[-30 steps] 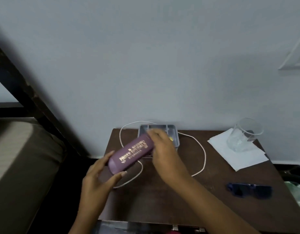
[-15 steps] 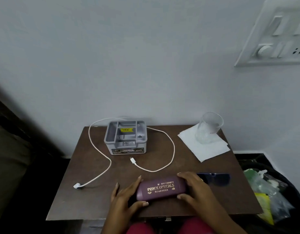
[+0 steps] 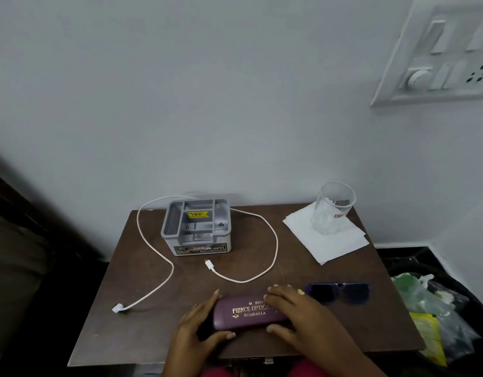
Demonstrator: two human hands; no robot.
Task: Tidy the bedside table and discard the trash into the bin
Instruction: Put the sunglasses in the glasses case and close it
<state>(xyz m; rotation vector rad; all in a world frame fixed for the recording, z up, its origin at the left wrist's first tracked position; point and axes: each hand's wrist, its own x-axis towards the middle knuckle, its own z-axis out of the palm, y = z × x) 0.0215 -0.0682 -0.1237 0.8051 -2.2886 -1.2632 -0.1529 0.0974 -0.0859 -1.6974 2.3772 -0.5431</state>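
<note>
- The glasses case [image 3: 249,312] has been brought down from up near the organizer [image 3: 196,227], where it was held tilted in the air a second ago. It's now laid flat on the table [image 3: 153,336], close to the front edge and roughly midway along it.
- Both ends are held. The left hand [image 3: 196,330] grip is wrapped round the left end, and the right hand [image 3: 297,314] grip is curled over the right end.
- Guess: the case is being readied for opening, since the sunglasses [image 3: 339,292] are left loose just beside its right end.
- The long axis is set pretty much parallel to the front edge, with the gold lettering faced up and readable from the front.
- The cable [image 3: 276,246] hasn't been tidied yet.
</note>
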